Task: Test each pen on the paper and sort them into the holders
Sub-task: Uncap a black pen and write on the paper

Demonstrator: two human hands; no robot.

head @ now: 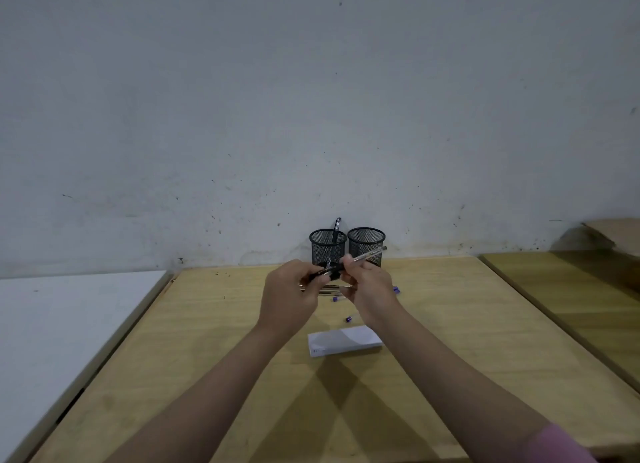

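Two black mesh holders stand against the wall: the left holder has one pen standing in it, the right holder looks empty. In front of them my left hand grips the dark cap end of a pen, and my right hand grips the clear barrel, which points up to the right. A white paper pad lies on the wooden table below my hands. Several loose pens with purple caps lie between the pad and the holders, partly hidden by my hands.
The wooden table runs up to a grey wall. A white surface adjoins it on the left, and a second wooden table stands on the right with a cardboard piece at its far end.
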